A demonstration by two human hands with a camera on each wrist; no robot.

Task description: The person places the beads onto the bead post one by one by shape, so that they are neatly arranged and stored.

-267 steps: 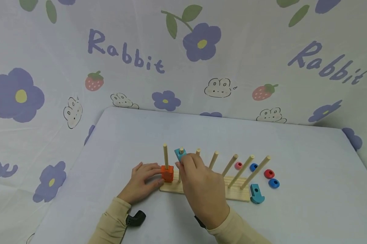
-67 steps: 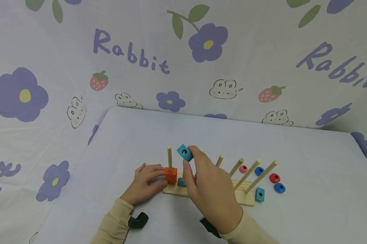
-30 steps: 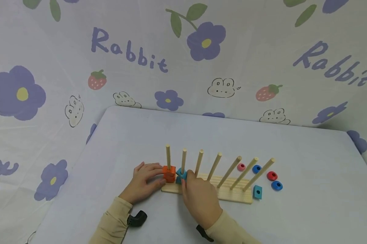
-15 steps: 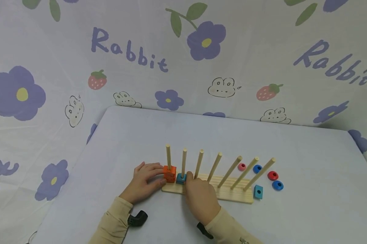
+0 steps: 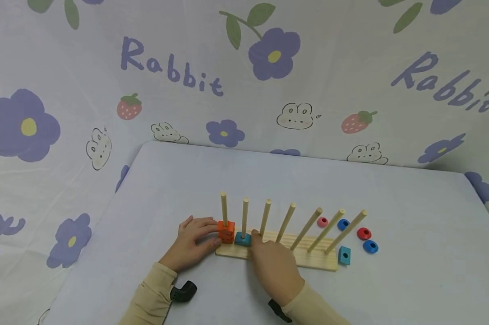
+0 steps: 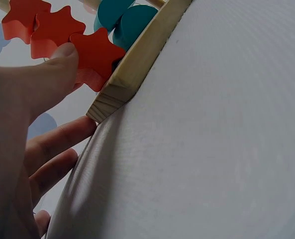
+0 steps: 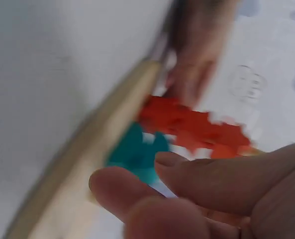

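Note:
A wooden pegboard [image 5: 317, 258] with a row of upright pegs lies on the table. Orange star-shaped blocks [image 5: 226, 232] are stacked on its leftmost peg; teal blocks with rounded sides [image 5: 243, 239] sit low on the second. My left hand [image 5: 192, 243] lies at the board's left end, its thumb [image 6: 62, 57] touching a star block and its extended fingers at the board's end. My right hand [image 5: 278, 266] is just right of the teal blocks, index finger beside them. In the blurred right wrist view, thumb and index finger [image 7: 115, 189] stand apart, pinching nothing visible.
Right of the pegboard lies a loose teal block [image 5: 344, 255]. Beyond it are a pink bead [image 5: 323, 221], a blue bead [image 5: 343, 225], a red bead [image 5: 364, 233] and another blue bead [image 5: 370, 246]. The other pegs rise close to my right hand.
My right hand has brought a second teal block from above down the second peg, let it go and drawn slightly right. My left hand has stayed at the board's left end.

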